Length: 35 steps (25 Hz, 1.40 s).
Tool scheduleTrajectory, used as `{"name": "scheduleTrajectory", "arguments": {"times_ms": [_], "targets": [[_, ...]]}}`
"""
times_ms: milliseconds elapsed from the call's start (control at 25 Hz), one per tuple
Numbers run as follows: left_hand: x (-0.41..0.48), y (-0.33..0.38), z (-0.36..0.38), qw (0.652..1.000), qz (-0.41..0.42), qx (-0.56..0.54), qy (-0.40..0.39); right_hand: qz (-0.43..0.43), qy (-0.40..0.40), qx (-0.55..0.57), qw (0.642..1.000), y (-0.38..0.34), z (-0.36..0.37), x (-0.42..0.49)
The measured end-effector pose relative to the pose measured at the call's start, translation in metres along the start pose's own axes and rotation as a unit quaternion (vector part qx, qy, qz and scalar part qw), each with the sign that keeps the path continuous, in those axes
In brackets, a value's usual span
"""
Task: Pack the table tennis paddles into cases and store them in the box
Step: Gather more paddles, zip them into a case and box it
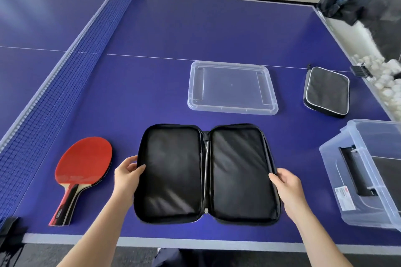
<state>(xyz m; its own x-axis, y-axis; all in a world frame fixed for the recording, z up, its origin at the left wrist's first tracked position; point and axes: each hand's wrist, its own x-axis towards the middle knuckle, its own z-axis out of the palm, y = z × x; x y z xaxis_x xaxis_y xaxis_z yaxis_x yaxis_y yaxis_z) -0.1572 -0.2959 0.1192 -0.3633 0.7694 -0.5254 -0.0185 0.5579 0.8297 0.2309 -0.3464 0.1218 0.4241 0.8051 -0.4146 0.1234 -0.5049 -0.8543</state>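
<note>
A black paddle case (208,173) lies unzipped and spread flat on the blue table, both halves empty. My left hand (127,174) grips its left edge, thumb over the rim. My right hand (286,186) grips its right edge the same way. A red paddle (83,162) rests on the table to the left of the case, handle toward me; a second paddle seems to lie under it. Another black case (326,92), zipped, lies at the far right. The clear storage box (338,182) stands at the right edge, with a dark case inside it.
The clear box lid (232,108) lies flat beyond the open case. The net (65,76) runs along the left. A trough of white balls (386,80) borders the table's right side. A dark net clamp (10,232) sits at the near left corner.
</note>
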Motion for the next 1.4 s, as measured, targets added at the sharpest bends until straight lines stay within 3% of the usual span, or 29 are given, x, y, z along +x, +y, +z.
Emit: {"name": "scheduleTrajectory", "arguments": {"times_ms": [240,720,960,1200,1400], "targets": [[0.026,-0.029,0.017,0.998,-0.018,0.068,0.009,0.020,0.019,-0.131,0.991,0.034,0.009,0.034],[0.036,-0.047,0.044,0.973,0.031,0.215,0.083,-0.043,0.044,-0.273,0.960,0.063,0.017,0.052],[0.036,-0.055,0.041,0.972,0.039,0.212,0.091,-0.057,0.056,-0.287,0.955,0.065,0.019,0.054],[0.030,-0.051,0.009,0.966,0.079,0.234,0.077,-0.107,0.164,-0.249,0.949,0.046,0.045,0.042],[0.034,-0.043,-0.054,0.952,0.150,0.253,0.085,-0.152,0.068,-0.192,0.967,0.008,0.134,0.013]]}}
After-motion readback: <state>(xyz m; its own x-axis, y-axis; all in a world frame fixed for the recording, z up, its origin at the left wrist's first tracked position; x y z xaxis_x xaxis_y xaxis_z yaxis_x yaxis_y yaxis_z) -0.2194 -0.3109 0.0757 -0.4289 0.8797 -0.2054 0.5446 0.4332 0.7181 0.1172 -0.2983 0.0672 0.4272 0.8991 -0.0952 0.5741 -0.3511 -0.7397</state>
